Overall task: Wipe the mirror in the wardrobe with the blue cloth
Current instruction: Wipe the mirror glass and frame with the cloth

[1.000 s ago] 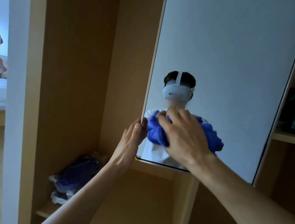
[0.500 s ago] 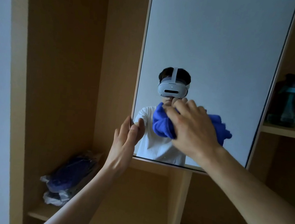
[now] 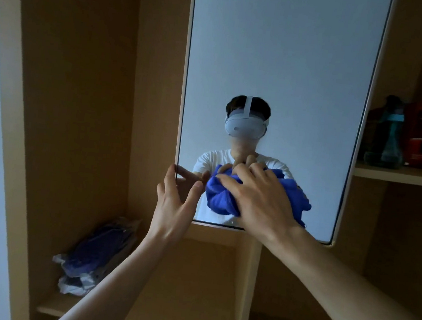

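The tall mirror [image 3: 281, 62] hangs on the wardrobe's middle panel. My right hand [image 3: 260, 199] presses a bunched blue cloth [image 3: 220, 197] against the glass near its lower edge, fingers curled over the bundle. More of the cloth shows to the right of my wrist, partly as a reflection. My left hand [image 3: 176, 203] is at the mirror's lower left edge, fingers straight and spread. Its fingertips are at the frame and its thumb is in front of the glass. The glass reflects a person in a white shirt wearing a headset.
A plastic-wrapped blue bundle [image 3: 94, 254] lies on the lower left shelf [image 3: 61, 306]. A dark bottle with a teal band [image 3: 391, 133] and red items stand on the right shelf [image 3: 403, 173]. A wooden divider [image 3: 244, 282] runs down below the mirror.
My left hand has loosened from gripping the mirror's edge and its fingers have spread. My right hand still holds the cloth on the lower glass, shifted slightly. The view moved closer.
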Tool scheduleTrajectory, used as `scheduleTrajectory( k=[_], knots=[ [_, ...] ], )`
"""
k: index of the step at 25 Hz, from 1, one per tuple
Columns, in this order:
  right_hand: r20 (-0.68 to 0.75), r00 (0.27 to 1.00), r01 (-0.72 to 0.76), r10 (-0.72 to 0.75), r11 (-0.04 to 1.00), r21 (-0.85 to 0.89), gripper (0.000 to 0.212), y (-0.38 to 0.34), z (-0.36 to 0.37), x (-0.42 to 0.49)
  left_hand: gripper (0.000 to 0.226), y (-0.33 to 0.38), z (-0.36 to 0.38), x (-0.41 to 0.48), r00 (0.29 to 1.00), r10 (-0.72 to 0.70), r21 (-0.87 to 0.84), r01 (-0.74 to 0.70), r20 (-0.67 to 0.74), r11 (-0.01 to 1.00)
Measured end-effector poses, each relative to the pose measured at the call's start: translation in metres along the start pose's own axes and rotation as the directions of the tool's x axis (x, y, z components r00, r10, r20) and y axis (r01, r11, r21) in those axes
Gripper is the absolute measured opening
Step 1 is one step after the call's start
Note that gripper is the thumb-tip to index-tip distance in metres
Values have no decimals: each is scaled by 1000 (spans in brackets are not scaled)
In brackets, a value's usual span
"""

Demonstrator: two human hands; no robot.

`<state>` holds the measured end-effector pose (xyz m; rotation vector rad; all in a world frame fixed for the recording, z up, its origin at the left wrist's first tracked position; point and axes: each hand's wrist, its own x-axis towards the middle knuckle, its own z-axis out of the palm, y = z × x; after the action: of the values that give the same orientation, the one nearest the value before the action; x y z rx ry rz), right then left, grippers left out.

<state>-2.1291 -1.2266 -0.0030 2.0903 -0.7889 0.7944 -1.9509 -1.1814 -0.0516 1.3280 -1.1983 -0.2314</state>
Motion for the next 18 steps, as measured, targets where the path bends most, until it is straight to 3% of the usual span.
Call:
scheduleTrajectory(
  k=[7, 18],
  knots=[
    [-169, 978, -138, 125, 988, -67, 48, 80, -51, 47, 91, 15, 9, 3, 999, 17, 37, -16, -30, 999],
    [-35, 999, -28, 30, 999, 38, 54, 50, 0, -42, 93, 12, 18, -6, 996, 38, 94, -31, -82, 995]
  ],
)
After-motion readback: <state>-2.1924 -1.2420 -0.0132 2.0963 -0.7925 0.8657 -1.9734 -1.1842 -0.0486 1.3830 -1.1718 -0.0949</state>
